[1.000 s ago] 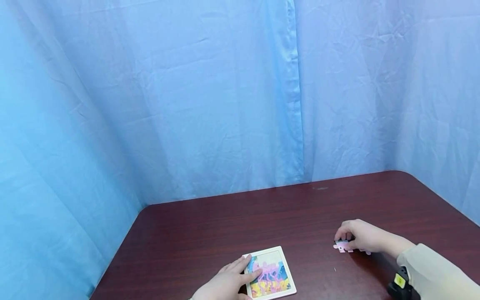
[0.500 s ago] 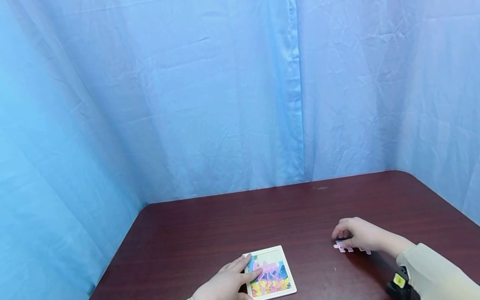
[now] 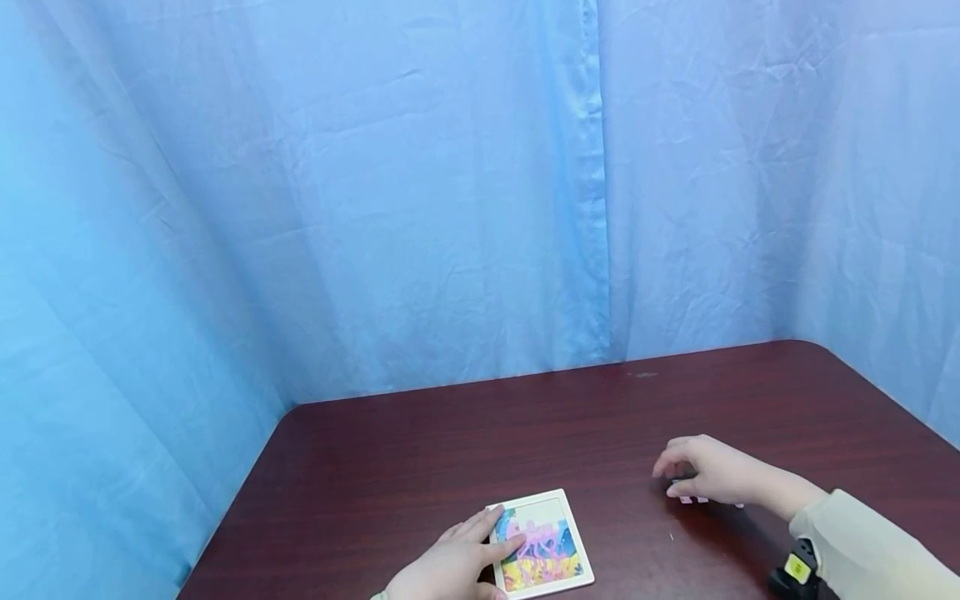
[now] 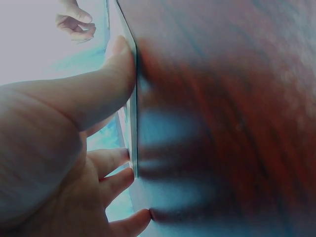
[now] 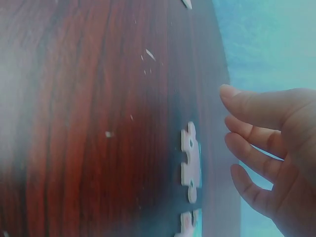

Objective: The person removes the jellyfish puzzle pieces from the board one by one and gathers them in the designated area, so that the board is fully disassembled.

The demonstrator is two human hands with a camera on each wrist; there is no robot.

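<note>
A square jigsaw puzzle tray [image 3: 557,497] with a pale frame lies near the front of the table. It holds a picture of a pink shape over yellow and blue, with a pale bare area along its top. My left hand [image 3: 450,562] rests on the tray's left side, fingers spread and thumb on its near edge. Over to the right, my right hand [image 3: 708,468] hovers just above the table, fingers loosely bent and nothing visible between them. Below it lies a jigsaw piece [image 5: 192,160], with a second piece [image 5: 187,224] beside it; in the head view the hand mostly hides them.
The dark red wooden table [image 3: 420,458] has a rounded far right corner. Blue curtains [image 3: 450,208] hang behind it and at both sides. A black wrist device [image 3: 797,571] with a yellow label sits at my right sleeve.
My right hand has shifted slightly left, its fingertips rising off the pieces and parting a little. The pieces stay on the table. My left hand and the tray hold their places.
</note>
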